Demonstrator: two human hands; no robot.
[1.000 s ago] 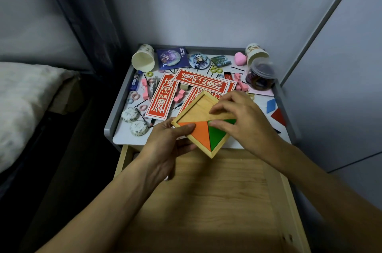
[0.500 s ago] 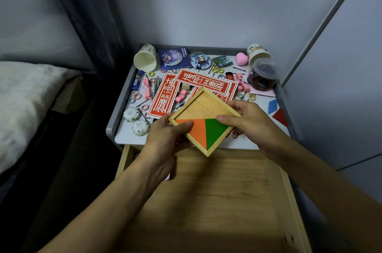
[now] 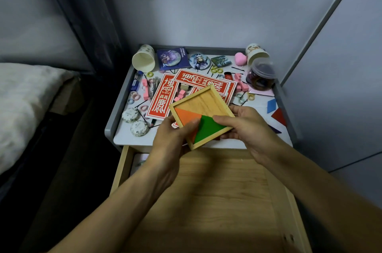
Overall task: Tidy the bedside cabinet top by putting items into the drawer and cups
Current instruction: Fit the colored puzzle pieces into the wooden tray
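A square wooden tangram tray (image 3: 206,100) holds an orange triangle (image 3: 186,115) and a green triangle (image 3: 208,128). I hold it tilted over the front edge of the cabinet top (image 3: 128,137), above the open wooden drawer (image 3: 206,190). My left hand (image 3: 171,139) grips its near-left corner, thumb on the orange piece. My right hand (image 3: 246,126) grips its right side, thumb on the green piece. A paper cup (image 3: 143,60) lies on its side at the back left; another cup (image 3: 256,54) lies at the back right.
Red paper cards (image 3: 165,97), pink blocks, hair ties, round badges (image 3: 199,61), a pink sponge (image 3: 240,58), a plastic jar (image 3: 261,77) and two round tins (image 3: 134,121) cover the cabinet. Loose blue (image 3: 271,105) and red (image 3: 279,117) tangram pieces lie at right. A bed is left, a wall right.
My right hand has slid from on top of the tray to grip its right edge. The tray has turned and tilted a little in both hands.
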